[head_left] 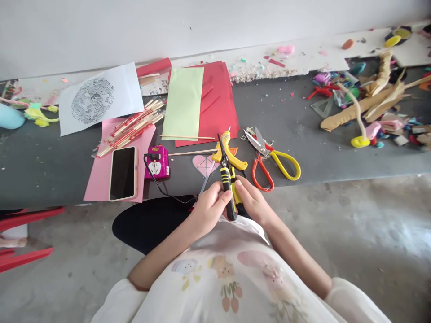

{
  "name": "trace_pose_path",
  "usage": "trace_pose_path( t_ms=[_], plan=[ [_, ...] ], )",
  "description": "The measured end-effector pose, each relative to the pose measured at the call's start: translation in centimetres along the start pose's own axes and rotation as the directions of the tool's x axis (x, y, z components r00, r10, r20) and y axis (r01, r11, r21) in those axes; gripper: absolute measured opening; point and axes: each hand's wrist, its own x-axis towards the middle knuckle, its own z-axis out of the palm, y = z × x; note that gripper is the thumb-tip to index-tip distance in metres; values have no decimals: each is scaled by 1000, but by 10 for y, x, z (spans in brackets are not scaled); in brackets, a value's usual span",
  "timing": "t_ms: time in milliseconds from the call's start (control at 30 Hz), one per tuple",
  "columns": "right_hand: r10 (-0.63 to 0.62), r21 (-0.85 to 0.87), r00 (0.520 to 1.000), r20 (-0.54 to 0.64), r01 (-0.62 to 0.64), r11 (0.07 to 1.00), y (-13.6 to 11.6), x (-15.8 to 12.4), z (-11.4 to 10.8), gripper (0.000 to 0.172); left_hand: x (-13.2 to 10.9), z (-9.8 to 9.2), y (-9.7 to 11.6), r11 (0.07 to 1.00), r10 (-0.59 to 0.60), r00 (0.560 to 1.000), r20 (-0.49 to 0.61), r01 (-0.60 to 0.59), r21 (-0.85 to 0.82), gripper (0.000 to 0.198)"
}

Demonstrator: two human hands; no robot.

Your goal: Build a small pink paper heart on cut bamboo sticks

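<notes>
The yellow-and-black snips [226, 179] sit at centre frame, just below the near edge of the dark table [50, 166], with the tip pointing up and away over the tabletop. The left hand [210, 207] is closed around the black handle. The right hand [253, 202] grips the yellow handle, and the two hands are close together on the tool.

Just beyond the tip lies a yellow glue gun [232, 155], beside a pink paper heart [203, 164]. Right of these are red- and yellow-handled scissors [269, 159]. To the left a magenta power strip [157, 162] has a black cord plugged in. Further left, a phone [123, 173] lies face up on pink paper [97, 179]. A bundle of sticks [133, 124], some in red-and-white sleeves, is above it. Green paper [184, 101] overlaps red sheets [220, 107] at upper centre.
</notes>
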Motion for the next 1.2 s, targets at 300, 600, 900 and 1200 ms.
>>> trace_pose_path(
  t_ms=[300,600,900,1200],
  plan=[
    [35,374,999,39,-47,926,-4,-17,-13,54,-1,6,32,660,217,953,209,-301,688,29],
    [61,481,990,129,-116,869,3,-31,-32,55,78,-64,29,-79,592,801,91,-56,995,22],
    [56,354,989,140,-103,930,1,-40,-22,45,72,-68,39,-70,692,699,181,-184,980,25],
    [-55,371,975,217,-30,928,-2,-44,-24,54,18,-40,58,-156,823,532,200,-127,980,27]
  ],
)
